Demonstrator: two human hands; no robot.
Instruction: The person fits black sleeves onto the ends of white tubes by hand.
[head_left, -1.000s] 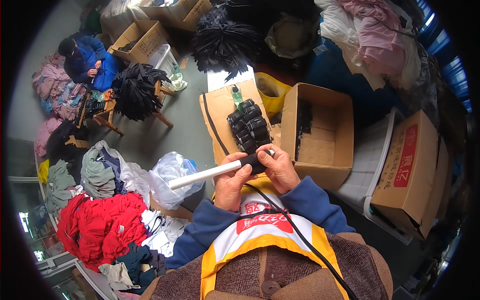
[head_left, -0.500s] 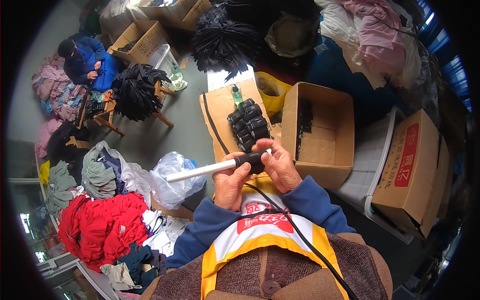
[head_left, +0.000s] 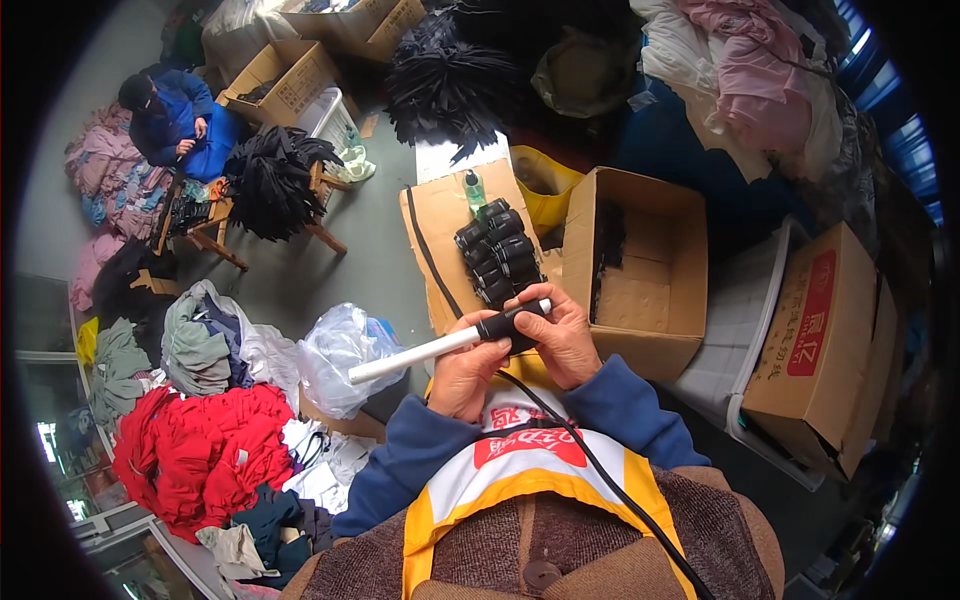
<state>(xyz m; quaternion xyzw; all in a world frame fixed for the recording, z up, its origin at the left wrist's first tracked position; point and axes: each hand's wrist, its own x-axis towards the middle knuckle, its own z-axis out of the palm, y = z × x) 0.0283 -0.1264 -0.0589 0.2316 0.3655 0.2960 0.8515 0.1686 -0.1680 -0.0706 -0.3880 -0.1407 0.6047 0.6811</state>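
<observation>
Both my hands hold a white tube (head_left: 415, 357) in front of my apron, its long bare end slanting down to the left. A black band roll (head_left: 497, 326) is wrapped around the tube near its right end, and a short white tip sticks out past it. My left hand (head_left: 466, 382) is closed, thumb and fingers gripping the tube and the roll's left side. My right hand (head_left: 568, 342) closes on the roll's right side, thumb on top. From under the hands a narrow black strip (head_left: 590, 455) runs down across the apron.
Several black rolls (head_left: 500, 252) and a small green bottle (head_left: 474, 187) lie on a cardboard sheet (head_left: 440, 205). An open carton (head_left: 655, 270) stands right of it. Red cloth (head_left: 205, 450) heaps at left beside a plastic bag (head_left: 345, 350). A co-worker (head_left: 170, 120) sits far left.
The tube has slid a little to the right and its left end has dipped. My right fingers, raised before, now rest on the roll.
</observation>
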